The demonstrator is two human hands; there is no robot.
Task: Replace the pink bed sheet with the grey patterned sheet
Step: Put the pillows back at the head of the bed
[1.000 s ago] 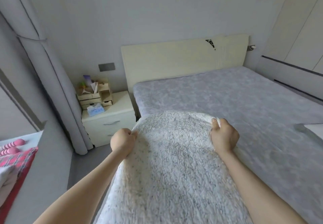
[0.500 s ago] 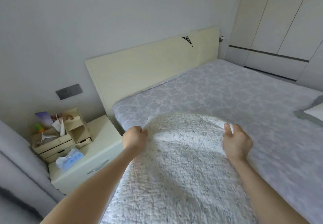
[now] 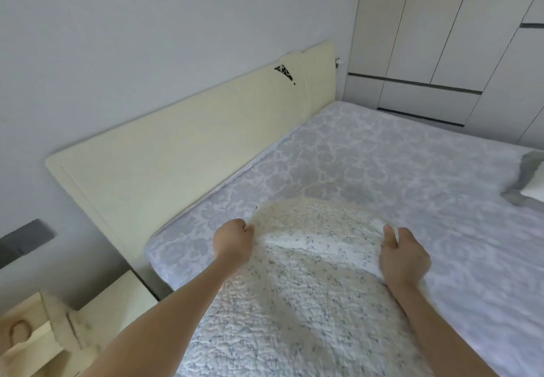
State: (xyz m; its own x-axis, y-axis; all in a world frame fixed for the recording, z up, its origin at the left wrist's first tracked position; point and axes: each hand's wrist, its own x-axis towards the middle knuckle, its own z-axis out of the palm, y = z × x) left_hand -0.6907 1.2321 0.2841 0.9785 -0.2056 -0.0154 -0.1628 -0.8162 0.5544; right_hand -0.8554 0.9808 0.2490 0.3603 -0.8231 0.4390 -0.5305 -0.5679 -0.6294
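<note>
Fingers of the left hand curl tight round the lifted edge of a white quilted blanket; the right hand pinches the same edge, thumb on top. The grey patterned sheet lies spread flat and smooth up to the cream headboard, pale grey with a lighter floral motif, the blanket resting on its near part.
</note>
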